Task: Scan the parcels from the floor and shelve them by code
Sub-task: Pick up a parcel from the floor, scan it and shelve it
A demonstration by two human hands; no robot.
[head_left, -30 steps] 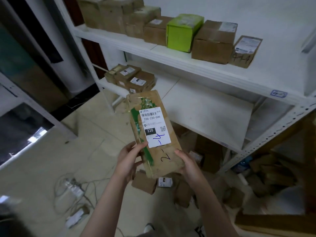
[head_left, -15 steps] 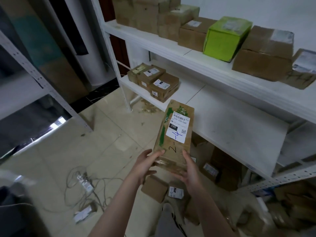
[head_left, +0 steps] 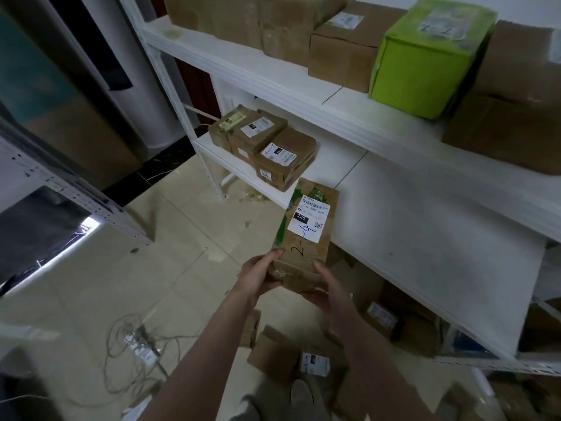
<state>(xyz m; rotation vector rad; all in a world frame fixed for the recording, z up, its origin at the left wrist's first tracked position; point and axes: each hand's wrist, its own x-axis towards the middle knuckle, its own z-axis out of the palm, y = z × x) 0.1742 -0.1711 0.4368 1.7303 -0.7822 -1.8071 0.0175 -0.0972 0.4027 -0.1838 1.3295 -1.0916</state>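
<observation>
Holding: long brown parcel (head_left: 306, 238), its near end gripped by left hand (head_left: 258, 276) and right hand (head_left: 326, 291), fingers curled round either side.
Parcel position: mid-air, far end at the white middle shelf (head_left: 425, 226) front edge.
Label: white sticker (head_left: 309, 223), printed "220".
Shelf, far left: three brown boxes (head_left: 267, 147).
Upper shelf: green box (head_left: 425, 56).
Floor: more parcels (head_left: 273, 350) below the hands.

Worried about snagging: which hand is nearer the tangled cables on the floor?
Left. The left hand grips the held parcel's left edge, up and right of the tangled cables; the right hand holds the parcel's right edge, farther away.
</observation>
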